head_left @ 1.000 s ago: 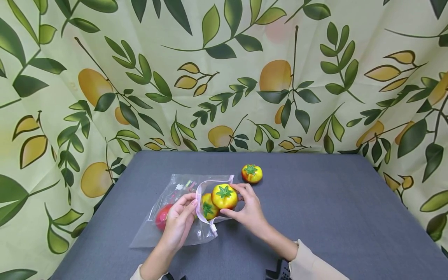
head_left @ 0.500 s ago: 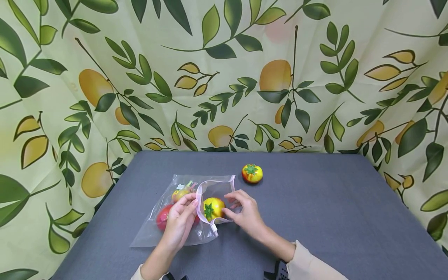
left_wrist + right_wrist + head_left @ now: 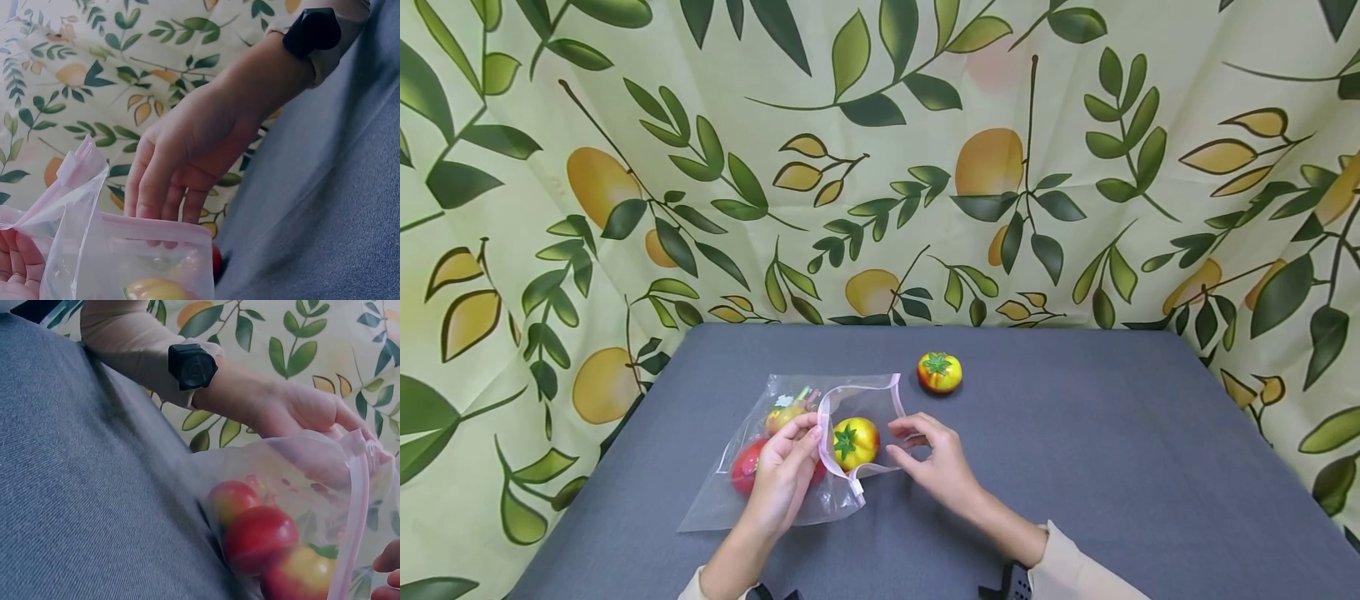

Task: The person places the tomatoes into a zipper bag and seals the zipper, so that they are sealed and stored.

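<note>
A clear zip bag (image 3: 715, 504) with a pink zip edge lies on its side, its mouth facing right. My left hand (image 3: 786, 479) pinches the near rim of that mouth between thumb and fingers. Just inside the mouth sits a yellow-and-red tomato (image 3: 856, 443) with a green star-shaped top. Deeper in the bag are a red round fruit (image 3: 747, 467) and a yellowish one (image 3: 784, 415), partly hidden by the hand and plastic. My right hand (image 3: 938, 462) is at the mouth's right side, fingers loosely bent and holding nothing; in the left wrist view its fingertips (image 3: 147, 209) reach the pink rim.
Another yellow-and-red tomato (image 3: 939, 372) lies on the grey table (image 3: 1112, 450), behind the right hand. A leaf-and-fruit patterned cloth (image 3: 917, 250) hangs along the table's back and sides. The bag's white slider (image 3: 857, 490) is at its near corner.
The right hand has let go of a tomato, which has gone into the bag, and has drawn back slightly to the right. The left hand still holds the rim.
</note>
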### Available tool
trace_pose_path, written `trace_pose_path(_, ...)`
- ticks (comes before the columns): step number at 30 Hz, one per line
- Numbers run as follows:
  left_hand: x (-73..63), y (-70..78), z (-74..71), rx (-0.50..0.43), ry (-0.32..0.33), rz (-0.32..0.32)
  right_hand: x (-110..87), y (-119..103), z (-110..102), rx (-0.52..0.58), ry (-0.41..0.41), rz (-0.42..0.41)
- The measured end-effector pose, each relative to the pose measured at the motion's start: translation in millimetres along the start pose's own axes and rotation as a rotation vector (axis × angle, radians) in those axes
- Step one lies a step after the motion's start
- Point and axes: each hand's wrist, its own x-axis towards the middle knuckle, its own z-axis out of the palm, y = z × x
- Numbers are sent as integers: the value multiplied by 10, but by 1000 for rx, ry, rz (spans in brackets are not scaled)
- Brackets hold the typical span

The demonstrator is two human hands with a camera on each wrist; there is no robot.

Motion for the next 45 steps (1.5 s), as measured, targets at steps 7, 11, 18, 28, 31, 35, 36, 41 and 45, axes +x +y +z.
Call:
trace_pose_path(7, 4, 0, -10, 11, 23, -10, -21, 62, -44, 18, 4, 26)
trace_pose_path(11, 6, -1, -16, 6, 25, -11, -8, 87, -73, 27, 20, 47)
trace_pose_path(18, 10, -1, -15, 8, 25, -16, 35, 123, -143, 9, 43, 90)
trace_pose_path(28, 7, -7, -14, 8, 23, -22, 48, 187, -193, -27, 42, 101)
trace_pose_path(31, 8, -9, -14, 8, 21, -22, 50, 222, -205, -32, 46, 94)
trace_pose_path(35, 11, -9, -14, 9, 21, -22, 57, 279, -229, -36, 60, 99)
trace_pose_path(36, 11, -9, -15, 9, 20, -21, 59, 291, -236, -39, 64, 99)
trace_pose_path(41, 6, -13, -16, 9, 12, -20, 82, 331, -285, -33, 89, 117)
trace_pose_path(45, 5, -11, -13, 14, 12, -24, 112, 346, -328, -43, 96, 155)
